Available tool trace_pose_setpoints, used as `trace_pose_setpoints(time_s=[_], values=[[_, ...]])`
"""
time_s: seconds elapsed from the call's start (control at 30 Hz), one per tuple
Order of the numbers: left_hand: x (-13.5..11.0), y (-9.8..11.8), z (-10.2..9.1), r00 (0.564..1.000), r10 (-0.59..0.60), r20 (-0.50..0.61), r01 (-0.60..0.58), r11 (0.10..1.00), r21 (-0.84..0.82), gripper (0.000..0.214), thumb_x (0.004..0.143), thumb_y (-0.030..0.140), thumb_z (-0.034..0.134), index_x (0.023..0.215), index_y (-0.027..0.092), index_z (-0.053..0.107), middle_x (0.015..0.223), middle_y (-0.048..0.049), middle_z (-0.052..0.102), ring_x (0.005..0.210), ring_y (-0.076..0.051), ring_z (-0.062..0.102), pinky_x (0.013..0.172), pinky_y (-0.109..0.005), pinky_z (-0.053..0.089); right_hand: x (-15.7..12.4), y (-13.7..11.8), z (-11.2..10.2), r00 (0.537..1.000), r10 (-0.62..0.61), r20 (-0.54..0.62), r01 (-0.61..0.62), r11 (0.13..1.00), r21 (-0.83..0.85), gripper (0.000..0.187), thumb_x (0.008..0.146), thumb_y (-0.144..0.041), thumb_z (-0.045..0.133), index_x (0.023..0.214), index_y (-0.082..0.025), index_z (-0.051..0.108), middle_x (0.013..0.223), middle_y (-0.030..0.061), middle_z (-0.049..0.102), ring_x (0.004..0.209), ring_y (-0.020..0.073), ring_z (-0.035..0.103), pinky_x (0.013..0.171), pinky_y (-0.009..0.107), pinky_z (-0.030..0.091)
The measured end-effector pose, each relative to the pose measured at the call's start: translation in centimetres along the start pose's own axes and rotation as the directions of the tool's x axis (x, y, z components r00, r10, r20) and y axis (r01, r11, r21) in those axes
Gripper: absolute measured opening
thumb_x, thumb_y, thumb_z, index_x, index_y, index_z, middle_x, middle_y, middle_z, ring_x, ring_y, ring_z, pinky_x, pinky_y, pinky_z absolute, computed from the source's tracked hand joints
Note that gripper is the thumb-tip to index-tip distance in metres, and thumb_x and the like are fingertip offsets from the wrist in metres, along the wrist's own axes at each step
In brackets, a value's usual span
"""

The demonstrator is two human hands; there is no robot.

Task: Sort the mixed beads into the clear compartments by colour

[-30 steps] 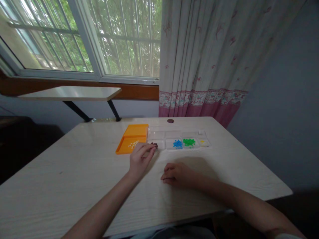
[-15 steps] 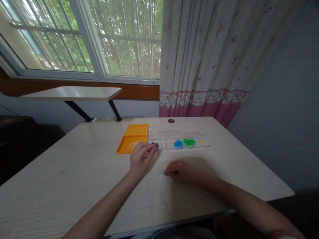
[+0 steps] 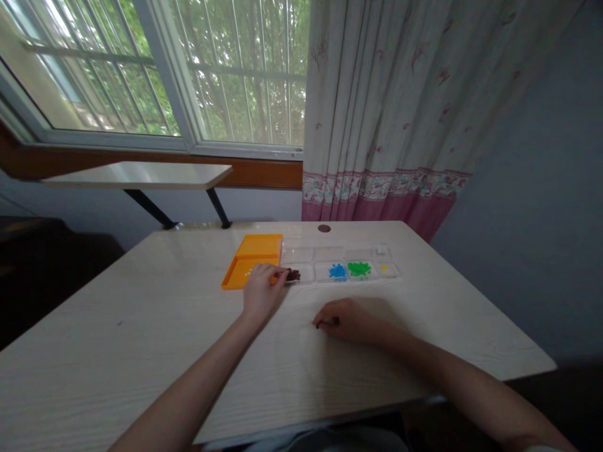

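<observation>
My left hand (image 3: 260,290) reaches forward over the near corner of the orange tray (image 3: 254,258), fingers curled together, tips at the pile of dark brown beads (image 3: 293,274) in the clear compartment tray (image 3: 343,262). I cannot make out whether it holds a bead. My right hand (image 3: 340,319) rests on the table (image 3: 141,339), fingers curled under, with something small and dark at its fingertips. Blue beads (image 3: 336,271), green beads (image 3: 358,269) and a few yellow beads (image 3: 387,270) fill other compartments. Pale beads lie in the orange tray, partly hidden by my left hand.
A round cable hole (image 3: 323,228) sits at the table's far edge. Behind stand a narrow shelf on black brackets (image 3: 136,175), a barred window (image 3: 155,69) and a pink-hemmed curtain (image 3: 391,113). A dark piece of furniture (image 3: 42,263) is at the left.
My left hand has moved forward onto the orange tray's corner, fingertips at the brown beads. My right hand slid slightly forward and right, fingers curling tighter.
</observation>
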State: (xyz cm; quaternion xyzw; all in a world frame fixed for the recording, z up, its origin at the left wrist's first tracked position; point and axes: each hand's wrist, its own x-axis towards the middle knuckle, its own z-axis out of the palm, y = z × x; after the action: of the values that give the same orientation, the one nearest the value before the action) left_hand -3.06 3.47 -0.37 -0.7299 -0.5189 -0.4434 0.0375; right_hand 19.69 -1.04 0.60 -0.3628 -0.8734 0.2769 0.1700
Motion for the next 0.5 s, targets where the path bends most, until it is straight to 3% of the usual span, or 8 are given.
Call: trace_pose_setpoints(time_s=[0.2, 0.33, 0.5], values=[[0.1, -0.1, 0.0, 0.998, -0.045, 0.048, 0.042, 0.997, 0.063, 0.017, 0.080, 0.032, 0.057, 0.071, 0.019, 0.065, 0.065, -0.0031, 0.061, 0.067, -0.019, 0.051, 0.058, -0.029, 0.037, 0.1, 0.4, 0.2, 0.999, 0.037, -0.036, -0.033, 0.994, 0.108, 0.026, 0.067, -0.005, 0.056, 0.088, -0.017, 0.067, 0.070, -0.0005, 0.065, 0.056, 0.0083, 0.054, 0.054, 0.017, 0.042], [-0.4, 0.8, -0.1, 0.991, 0.021, 0.133, -0.014, 0.998, -0.054, 0.012, 0.079, 0.029, 0.058, 0.075, 0.020, 0.065, 0.068, -0.0028, 0.061, 0.070, -0.018, 0.052, 0.063, -0.029, 0.040, 0.4, 1.1, 0.6, 0.988, 0.051, -0.149, -0.025, 0.985, 0.173, 0.018, 0.067, -0.006, 0.056, 0.080, -0.016, 0.064, 0.063, -0.0031, 0.060, 0.048, 0.0053, 0.046, 0.047, 0.015, 0.036], [-1.5, 3.0, -0.1, 0.877, 0.284, 0.387, -0.153, 0.929, -0.336, 0.009, 0.078, 0.025, 0.059, 0.083, 0.021, 0.066, 0.075, -0.0026, 0.063, 0.077, -0.016, 0.055, 0.069, -0.027, 0.043, 0.7, 1.7, 0.5, 0.941, 0.041, -0.335, 0.019, 0.985, 0.173, 0.012, 0.066, -0.006, 0.056, 0.072, -0.015, 0.062, 0.060, -0.0037, 0.056, 0.047, 0.0049, 0.042, 0.046, 0.014, 0.033]])
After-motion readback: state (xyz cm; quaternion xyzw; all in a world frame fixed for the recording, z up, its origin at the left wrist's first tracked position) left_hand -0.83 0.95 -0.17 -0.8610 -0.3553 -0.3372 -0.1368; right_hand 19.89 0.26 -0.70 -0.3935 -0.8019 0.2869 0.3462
